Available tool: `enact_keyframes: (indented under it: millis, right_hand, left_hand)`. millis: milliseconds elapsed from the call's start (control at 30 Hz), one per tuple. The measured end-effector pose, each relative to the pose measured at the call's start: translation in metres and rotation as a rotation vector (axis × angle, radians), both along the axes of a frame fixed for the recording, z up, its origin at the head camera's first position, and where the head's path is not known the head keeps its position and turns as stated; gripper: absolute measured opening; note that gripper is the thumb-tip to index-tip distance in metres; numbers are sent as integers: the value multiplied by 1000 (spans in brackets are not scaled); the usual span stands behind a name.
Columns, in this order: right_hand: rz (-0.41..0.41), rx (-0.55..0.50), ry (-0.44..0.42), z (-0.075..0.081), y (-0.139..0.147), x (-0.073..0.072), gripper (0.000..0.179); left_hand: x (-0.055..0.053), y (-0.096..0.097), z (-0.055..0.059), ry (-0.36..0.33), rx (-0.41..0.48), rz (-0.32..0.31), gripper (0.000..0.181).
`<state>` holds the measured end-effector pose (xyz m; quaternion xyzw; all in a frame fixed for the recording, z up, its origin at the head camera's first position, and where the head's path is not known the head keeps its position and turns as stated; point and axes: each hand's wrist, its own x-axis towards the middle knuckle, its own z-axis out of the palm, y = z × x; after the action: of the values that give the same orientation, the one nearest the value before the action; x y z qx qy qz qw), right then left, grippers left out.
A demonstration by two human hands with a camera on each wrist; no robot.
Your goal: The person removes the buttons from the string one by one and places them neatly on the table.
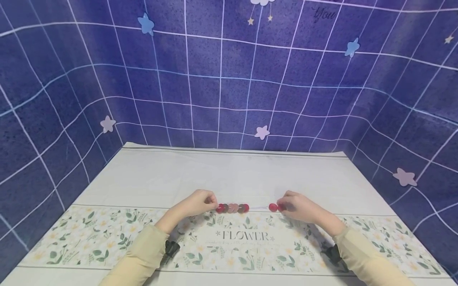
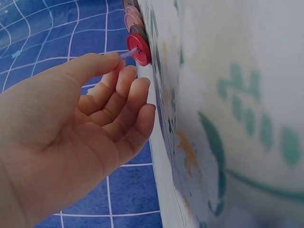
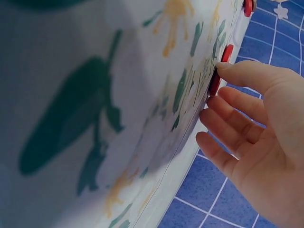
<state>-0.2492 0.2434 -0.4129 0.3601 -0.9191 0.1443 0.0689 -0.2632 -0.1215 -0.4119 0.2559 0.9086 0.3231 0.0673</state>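
My left hand point(image 1: 200, 200) pinches the end of a thin pale lilac string point(image 2: 127, 54) between thumb and forefinger. That string passes through a red button point(image 2: 141, 58), the nearest of a row of overlapping buttons point(image 1: 233, 208) in red, dark brown and dusty pink. Farther right a bare stretch of string point(image 1: 258, 207) lies on the tablecloth. A bright red button point(image 1: 273, 207) lies beside my right hand point(image 1: 299, 207). In the right wrist view, thumb and fingers pinch a second, darker red button point(image 3: 215, 84), seen edge-on; its holes are hidden.
A white tablecloth point(image 1: 236, 171) with a floral band marked "FLOWER" point(image 1: 245, 236) covers the table. Blue grid-patterned curtains point(image 1: 229, 91) with stars enclose its back and sides. A dark strap point(image 1: 171, 250) sits at the left wrist, another point(image 1: 334, 254) at the right.
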Motion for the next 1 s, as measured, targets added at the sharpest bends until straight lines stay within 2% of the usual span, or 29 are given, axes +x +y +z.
enact_keyframes:
  millis: [267,600,767,1000]
  right_hand:
    - [-14,-10,-14,0,2,1,33]
    - [-73,-36,-86,14,-2,-1,33]
    - [-38,-54,-52,17,-4,-2,30]
    - [50,-130,70,15,-14,-5,28]
  left_hand:
    - [-1,0,-1,4,-1,-6,7]
    - [-2,0,-1,21,1,12,6]
    - [-2,0,-1,18,7,21,6]
    - [-4,0,-1,26,21,19,7]
